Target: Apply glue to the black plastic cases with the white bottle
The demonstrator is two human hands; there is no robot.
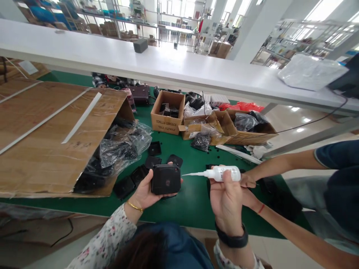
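Observation:
My left hand [144,190] grips a square black plastic part [166,180] with rounded corners, thumb at its left edge and fingers underneath. In my right hand [226,200] is a white squeeze bottle [226,173], lying on its side. Its long thin nozzle [195,173] points left, the tip just short of the part's right edge. Beyond my left hand, more black square pieces [154,148] lie on the green table [193,205]. One black round-cornered plate [175,160] sits right behind the held part.
A big cardboard box [56,138] on its side spills bagged black parts [123,145] at left. Further back stand a small carton [167,112] and open boxes [249,138]. A co-worker's arms [288,160] reach in from the right. A white shelf [179,67] crosses above.

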